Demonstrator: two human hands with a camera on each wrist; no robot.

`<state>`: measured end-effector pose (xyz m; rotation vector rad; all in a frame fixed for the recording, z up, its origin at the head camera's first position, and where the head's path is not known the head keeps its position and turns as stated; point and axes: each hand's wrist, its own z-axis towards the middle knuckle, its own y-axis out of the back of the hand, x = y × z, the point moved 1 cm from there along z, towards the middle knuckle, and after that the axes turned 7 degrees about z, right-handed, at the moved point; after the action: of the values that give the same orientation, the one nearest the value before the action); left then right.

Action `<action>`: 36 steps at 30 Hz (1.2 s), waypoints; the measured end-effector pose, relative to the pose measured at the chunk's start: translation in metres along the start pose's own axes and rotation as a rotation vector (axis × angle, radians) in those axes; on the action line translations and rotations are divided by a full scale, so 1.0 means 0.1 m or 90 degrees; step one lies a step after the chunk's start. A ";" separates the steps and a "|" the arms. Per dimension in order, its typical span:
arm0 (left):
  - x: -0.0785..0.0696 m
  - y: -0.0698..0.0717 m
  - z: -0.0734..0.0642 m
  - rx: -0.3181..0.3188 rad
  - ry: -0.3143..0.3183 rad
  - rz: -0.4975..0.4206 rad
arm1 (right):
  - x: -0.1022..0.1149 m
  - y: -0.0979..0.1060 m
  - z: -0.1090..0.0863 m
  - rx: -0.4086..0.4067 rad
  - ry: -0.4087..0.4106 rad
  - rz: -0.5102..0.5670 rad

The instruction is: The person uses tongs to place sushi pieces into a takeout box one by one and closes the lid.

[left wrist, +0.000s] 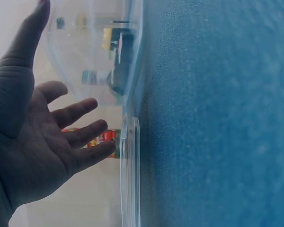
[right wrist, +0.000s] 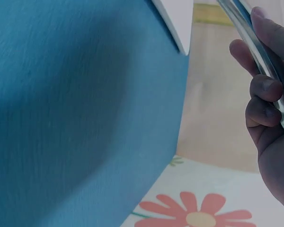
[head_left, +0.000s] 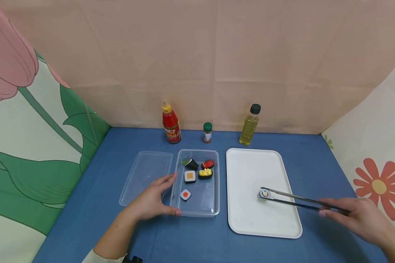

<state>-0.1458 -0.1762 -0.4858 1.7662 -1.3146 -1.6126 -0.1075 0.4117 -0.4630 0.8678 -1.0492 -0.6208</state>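
Note:
My right hand grips long metal tongs near their closed end. Between the tongs' tips is a small sushi roll with a dark rim, over the white tray; whether it touches the tray I cannot tell. At the left side of the clear plastic container, my left hand has its thumb and fingers spread along the wall. Inside the container lie a dark hand roll, a red-topped sushi, a yellow-topped sushi, a square-topped sushi and an orange-centred roll.
A clear lid lies flat left of the container, partly behind the left hand. Along the back of the blue table stand a red sauce bottle, a small green-capped jar and an oil bottle.

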 end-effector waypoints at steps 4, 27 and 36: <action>-0.01 0.00 -0.01 -0.002 0.000 -0.002 | 0.06 -0.02 0.09 0.002 0.027 0.009; 0.00 0.00 -0.01 -0.001 0.000 0.004 | 0.44 -0.04 0.63 0.028 0.176 0.072; 0.00 0.00 0.01 0.004 0.006 0.000 | 0.57 -0.03 0.87 0.050 0.219 0.109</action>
<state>-0.1466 -0.1758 -0.4854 1.7746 -1.3164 -1.6010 -0.1655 0.3385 -0.4184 0.9044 -0.8280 -0.2750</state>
